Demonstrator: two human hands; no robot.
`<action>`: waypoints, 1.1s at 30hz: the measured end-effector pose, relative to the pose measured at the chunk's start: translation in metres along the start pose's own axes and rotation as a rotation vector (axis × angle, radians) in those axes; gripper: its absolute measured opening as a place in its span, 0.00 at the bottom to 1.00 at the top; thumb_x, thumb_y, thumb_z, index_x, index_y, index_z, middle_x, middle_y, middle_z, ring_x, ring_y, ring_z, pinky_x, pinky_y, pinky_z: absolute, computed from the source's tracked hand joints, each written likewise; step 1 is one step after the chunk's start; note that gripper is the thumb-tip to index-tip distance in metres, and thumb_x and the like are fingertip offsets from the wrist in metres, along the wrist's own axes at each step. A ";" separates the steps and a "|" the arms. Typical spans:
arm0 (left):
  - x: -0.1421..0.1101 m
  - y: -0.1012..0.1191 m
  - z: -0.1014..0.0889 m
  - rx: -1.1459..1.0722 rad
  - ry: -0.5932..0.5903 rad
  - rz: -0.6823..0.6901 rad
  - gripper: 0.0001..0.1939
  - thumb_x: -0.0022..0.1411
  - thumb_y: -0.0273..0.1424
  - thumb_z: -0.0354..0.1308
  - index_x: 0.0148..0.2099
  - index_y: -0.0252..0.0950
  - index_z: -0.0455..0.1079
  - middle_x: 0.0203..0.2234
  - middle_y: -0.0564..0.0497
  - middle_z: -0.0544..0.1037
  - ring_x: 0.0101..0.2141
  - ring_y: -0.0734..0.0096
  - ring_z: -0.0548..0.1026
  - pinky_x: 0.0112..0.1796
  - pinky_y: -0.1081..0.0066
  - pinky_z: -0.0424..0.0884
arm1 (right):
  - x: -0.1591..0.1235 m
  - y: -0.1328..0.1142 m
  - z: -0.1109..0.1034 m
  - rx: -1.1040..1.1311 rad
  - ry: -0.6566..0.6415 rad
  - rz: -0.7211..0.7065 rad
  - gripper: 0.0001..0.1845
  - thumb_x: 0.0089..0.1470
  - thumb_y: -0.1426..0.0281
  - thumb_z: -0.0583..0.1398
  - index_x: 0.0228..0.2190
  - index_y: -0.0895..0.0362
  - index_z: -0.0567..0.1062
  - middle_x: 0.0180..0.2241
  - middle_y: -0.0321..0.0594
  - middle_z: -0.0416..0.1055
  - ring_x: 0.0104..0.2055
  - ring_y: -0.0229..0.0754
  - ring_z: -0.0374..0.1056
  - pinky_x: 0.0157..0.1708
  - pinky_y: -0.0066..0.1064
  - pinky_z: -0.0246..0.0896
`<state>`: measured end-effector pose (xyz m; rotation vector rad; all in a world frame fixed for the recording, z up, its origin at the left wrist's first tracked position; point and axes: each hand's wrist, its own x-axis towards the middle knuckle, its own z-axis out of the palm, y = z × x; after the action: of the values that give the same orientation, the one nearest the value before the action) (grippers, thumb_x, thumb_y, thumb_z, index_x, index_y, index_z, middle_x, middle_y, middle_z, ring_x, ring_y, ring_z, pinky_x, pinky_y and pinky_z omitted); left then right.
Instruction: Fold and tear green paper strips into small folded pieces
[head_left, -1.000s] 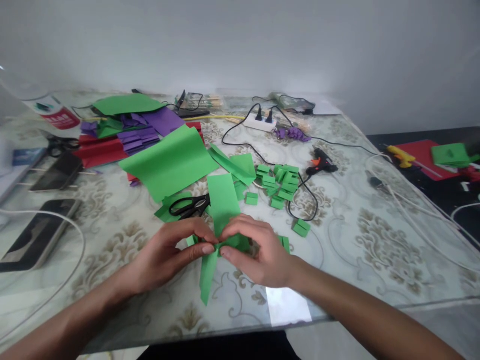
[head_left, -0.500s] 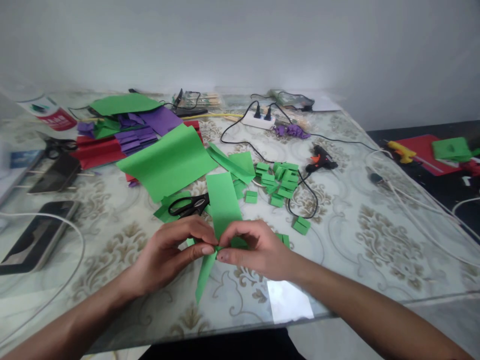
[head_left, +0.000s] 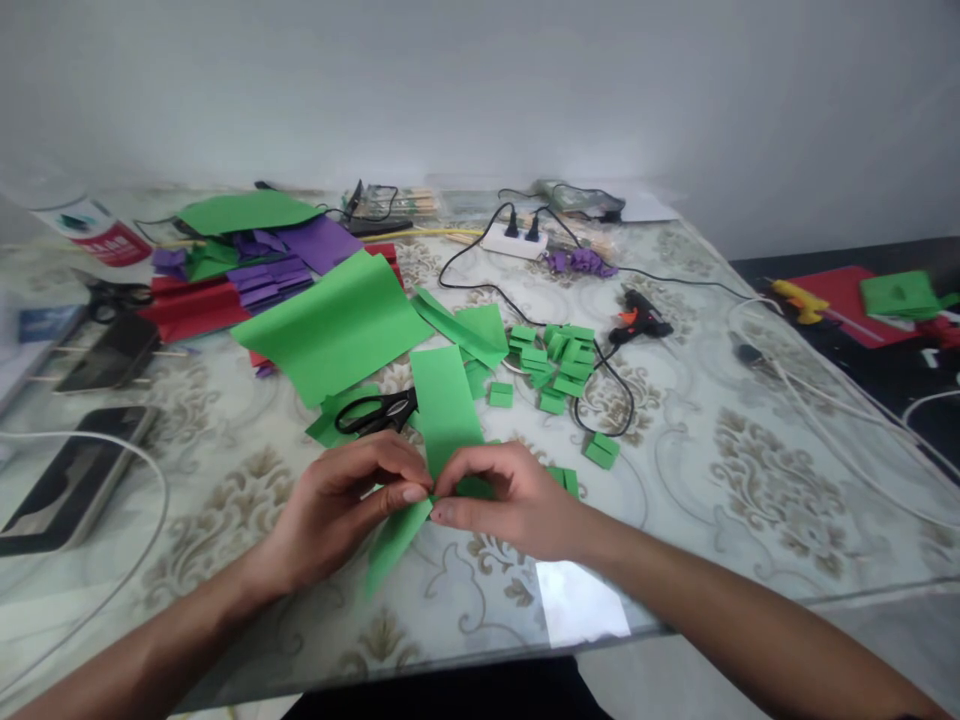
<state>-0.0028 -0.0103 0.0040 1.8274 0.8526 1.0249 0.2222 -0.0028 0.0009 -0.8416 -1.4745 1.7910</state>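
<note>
Between my hands is a narrow green paper strip [head_left: 399, 545], its loose end hanging toward the table's near edge. My left hand [head_left: 352, 505] pinches it between thumb and fingertips. Right beside, my right hand [head_left: 510, 500] pinches the same strip, the fingertips of both hands nearly touching. The exact fold at the fingertips is hidden. Just beyond them lies a wider green paper strip [head_left: 448, 400]. Black-handled scissors [head_left: 379, 410] rest left of it, partly under the paper. Several small folded green paper pieces [head_left: 559, 360] are heaped to the right.
A large green sheet [head_left: 337, 325] covers the middle left, near purple folded strips [head_left: 274, 280]. A black glue gun [head_left: 641, 318] lies at right, its cord looping toward a white power strip [head_left: 515, 241]. Phones [head_left: 75, 480] and a white cable [head_left: 161, 500] lie at left.
The strip's loose end has swung to the left and lifted a little. Both hands keep their pinch in almost the same place.
</note>
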 end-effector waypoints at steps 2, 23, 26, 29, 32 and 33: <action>0.000 0.000 0.000 0.016 -0.012 0.005 0.02 0.70 0.29 0.64 0.41 0.38 0.77 0.32 0.49 0.80 0.35 0.67 0.79 0.36 0.70 0.76 | 0.000 0.000 0.001 -0.019 -0.003 -0.006 0.09 0.53 0.64 0.71 0.32 0.57 0.82 0.30 0.37 0.79 0.32 0.38 0.71 0.34 0.30 0.66; -0.004 -0.001 0.000 0.293 -0.002 0.120 0.07 0.66 0.28 0.67 0.45 0.40 0.73 0.44 0.44 0.83 0.45 0.59 0.82 0.45 0.63 0.80 | 0.000 0.000 0.003 -0.071 0.107 0.006 0.11 0.53 0.63 0.70 0.31 0.57 0.79 0.29 0.36 0.75 0.33 0.39 0.69 0.35 0.31 0.64; -0.004 -0.002 0.000 0.312 -0.005 0.129 0.07 0.66 0.28 0.67 0.45 0.39 0.73 0.45 0.44 0.82 0.46 0.60 0.82 0.46 0.64 0.79 | 0.001 0.000 0.003 -0.082 0.105 -0.003 0.09 0.54 0.64 0.69 0.31 0.57 0.79 0.28 0.35 0.74 0.32 0.39 0.69 0.35 0.31 0.64; -0.004 -0.002 0.001 0.330 -0.005 0.155 0.07 0.67 0.27 0.67 0.45 0.38 0.73 0.45 0.44 0.81 0.46 0.63 0.81 0.46 0.67 0.78 | 0.001 0.000 0.003 -0.078 0.106 -0.010 0.08 0.54 0.66 0.68 0.31 0.57 0.78 0.28 0.34 0.73 0.32 0.38 0.68 0.35 0.31 0.63; -0.003 -0.001 0.001 0.335 -0.003 0.179 0.07 0.67 0.27 0.67 0.46 0.38 0.73 0.46 0.44 0.81 0.46 0.63 0.81 0.46 0.67 0.78 | 0.000 0.000 0.003 -0.095 0.113 -0.027 0.07 0.56 0.66 0.67 0.31 0.57 0.78 0.28 0.35 0.73 0.31 0.38 0.67 0.34 0.30 0.63; -0.003 -0.001 0.001 0.335 -0.003 0.184 0.07 0.68 0.27 0.67 0.46 0.38 0.73 0.46 0.44 0.81 0.46 0.63 0.81 0.46 0.67 0.78 | 0.000 0.000 0.003 -0.096 0.112 -0.028 0.07 0.56 0.66 0.67 0.31 0.57 0.78 0.28 0.35 0.73 0.31 0.38 0.67 0.34 0.30 0.62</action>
<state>-0.0036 -0.0127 0.0022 2.2223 0.9094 1.0390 0.2196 -0.0044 0.0016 -0.9486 -1.5022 1.6361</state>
